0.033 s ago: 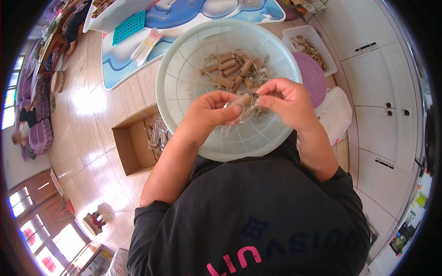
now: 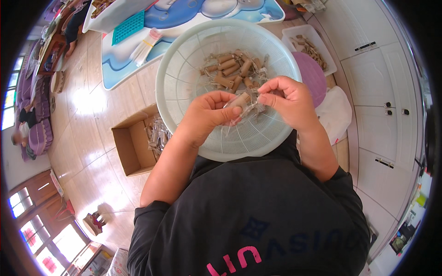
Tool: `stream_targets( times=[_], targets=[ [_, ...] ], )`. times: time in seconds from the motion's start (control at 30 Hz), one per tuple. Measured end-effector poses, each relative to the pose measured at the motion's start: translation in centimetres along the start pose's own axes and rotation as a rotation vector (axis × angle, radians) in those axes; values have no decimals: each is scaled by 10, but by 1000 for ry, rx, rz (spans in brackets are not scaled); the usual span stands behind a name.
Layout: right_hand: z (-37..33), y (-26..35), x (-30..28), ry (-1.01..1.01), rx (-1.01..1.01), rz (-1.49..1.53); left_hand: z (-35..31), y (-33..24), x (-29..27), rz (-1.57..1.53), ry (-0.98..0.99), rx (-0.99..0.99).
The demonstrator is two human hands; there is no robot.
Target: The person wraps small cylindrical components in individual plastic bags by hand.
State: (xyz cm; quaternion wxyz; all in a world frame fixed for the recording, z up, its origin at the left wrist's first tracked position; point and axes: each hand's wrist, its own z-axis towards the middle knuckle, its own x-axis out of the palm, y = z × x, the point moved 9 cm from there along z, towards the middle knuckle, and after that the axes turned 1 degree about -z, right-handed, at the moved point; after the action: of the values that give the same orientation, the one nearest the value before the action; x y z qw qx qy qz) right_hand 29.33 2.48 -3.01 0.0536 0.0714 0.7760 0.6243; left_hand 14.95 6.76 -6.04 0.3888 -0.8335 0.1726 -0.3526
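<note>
A large pale green mesh basket (image 2: pixel 171 99) rests in front of me at my lap. Several brown cardboard tubes (image 2: pixel 232 69) with thin cords lie heaped in its far half. Over the near half, my left hand (image 2: pixel 207 110) is closed around a brown tube (image 2: pixel 242 99) in a clear plastic bag (image 2: pixel 244 110), thumb on top. My right hand (image 2: pixel 291 102) pinches the crumpled plastic at the tube's upper right end, thumb and forefinger together. Whether a cord is also between those fingers is too small to tell.
Left of the basket stands an open cardboard box (image 2: pixel 131 149) with bagged pieces. Behind are a blue and white patterned table (image 2: pixel 161 55), a teal tray (image 2: pixel 128 33) and a banded bundle of clear bags (image 2: pixel 146 46). At right are a white bin (image 2: pixel 329 69), a purple round lid (image 2: pixel 313 78) and white cabinets (image 2: pixel 368 87).
My right fingertips have shifted slightly at the tube's end, and the clear plastic there sits differently. My left hand keeps its hold in the same place.
</note>
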Motion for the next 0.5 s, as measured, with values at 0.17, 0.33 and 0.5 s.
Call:
stream_targets(
  times=[0.17,0.33,0.5],
  targets=[
    [-4,30,3,-95,-227,-274,-1,2,8,62,72,-41],
    [-8,29,15,-38,-464,-336,0,2,8,12,85,-16],
    [-13,32,17,31,-596,-318,1,5,1,-43,44,-6]
  ],
)
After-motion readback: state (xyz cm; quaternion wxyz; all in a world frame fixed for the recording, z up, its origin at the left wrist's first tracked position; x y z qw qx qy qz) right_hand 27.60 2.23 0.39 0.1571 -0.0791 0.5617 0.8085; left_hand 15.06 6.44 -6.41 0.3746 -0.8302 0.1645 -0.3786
